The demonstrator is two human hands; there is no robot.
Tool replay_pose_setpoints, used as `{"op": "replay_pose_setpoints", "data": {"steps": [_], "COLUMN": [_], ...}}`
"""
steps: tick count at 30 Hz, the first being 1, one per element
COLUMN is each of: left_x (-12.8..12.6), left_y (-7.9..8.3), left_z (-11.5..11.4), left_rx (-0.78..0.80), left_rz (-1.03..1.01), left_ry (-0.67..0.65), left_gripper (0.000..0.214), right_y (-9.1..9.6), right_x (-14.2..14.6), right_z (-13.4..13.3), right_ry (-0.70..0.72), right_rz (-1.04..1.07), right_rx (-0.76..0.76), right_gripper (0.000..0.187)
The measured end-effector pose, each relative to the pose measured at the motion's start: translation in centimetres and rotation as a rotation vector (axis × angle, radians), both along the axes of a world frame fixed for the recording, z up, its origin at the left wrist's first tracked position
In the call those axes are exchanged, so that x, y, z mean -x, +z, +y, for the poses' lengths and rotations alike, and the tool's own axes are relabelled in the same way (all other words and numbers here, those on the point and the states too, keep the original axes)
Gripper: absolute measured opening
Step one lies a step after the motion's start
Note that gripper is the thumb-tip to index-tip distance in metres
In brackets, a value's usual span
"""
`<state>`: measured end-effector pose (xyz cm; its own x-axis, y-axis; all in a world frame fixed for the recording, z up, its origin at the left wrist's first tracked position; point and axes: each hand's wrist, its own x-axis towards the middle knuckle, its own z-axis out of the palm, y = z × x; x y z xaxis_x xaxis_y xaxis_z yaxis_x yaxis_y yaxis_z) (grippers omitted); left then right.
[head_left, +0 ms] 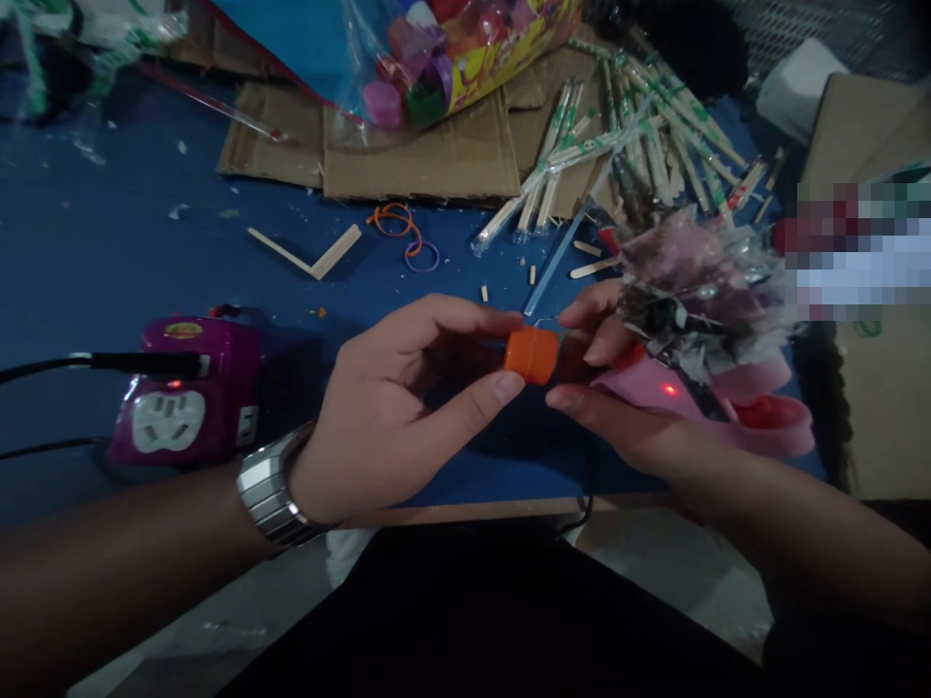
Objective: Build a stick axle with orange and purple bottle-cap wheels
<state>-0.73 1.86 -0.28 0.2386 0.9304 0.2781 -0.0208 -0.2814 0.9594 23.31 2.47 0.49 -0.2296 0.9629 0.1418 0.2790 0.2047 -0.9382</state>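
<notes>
Black-clothed lap (495, 620): nearest the camera, in the middle, below the near edge of the blue tabletop (145, 252).
Silver metal link wristwatch (280, 490): near left, on the left wrist.
Left hand (407, 397): grasping a small orange rounded plastic piece (531, 355) between thumb and fingers.
Orange piece: held above the tabletop at centre, between the two hands.
Right hand (618, 378): just right of the piece, thumb and forefinger parted; I cannot tell whether it grips anything.
Pink plastic device with a red light (771, 378): right, just beyond the right forearm.
Purple socket block with white outlets (237, 373): left, a black plug (145, 363) in its top.
Grey-and-pink crumpled plastic (705, 281): right, over the far part of the pink device.
Pale translucent stick (557, 267): slants from beyond the orange piece to the far right.
Purple ring (423, 256): farther, just beside an orange loop (393, 221).
Bent flat wooden stick (318, 269): left of the rings, forming a V.
Thin sticks in green-printed wrappers (655, 126): far right, heaped.
Brown cardboard (422, 165): far centre, under a clear bag of colourful caps (436, 68).
</notes>
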Motion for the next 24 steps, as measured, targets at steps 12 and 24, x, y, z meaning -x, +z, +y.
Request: {"op": "replay_pose_setpoints", "data": {"steps": [12, 24], "left_x": [0.1, 0.0], "left_y": [0.0, -0.6], "left_z": [-0.5, 0.0], "left_rx": [0.004, -0.157], "left_rz": [-0.058, -0.007], "left_ry": [-0.022, 0.022], "left_gripper": [0.035, 0.036], "right_y": [-0.9, -1.3], "right_x": [0.0, -0.3], "right_z": [0.6, 0.5], "right_ry": [0.138, 0.096], "right_rz": [0.179, 0.132], "right_rx": [0.025, -0.002], "right_gripper": [0.035, 0.035]}}
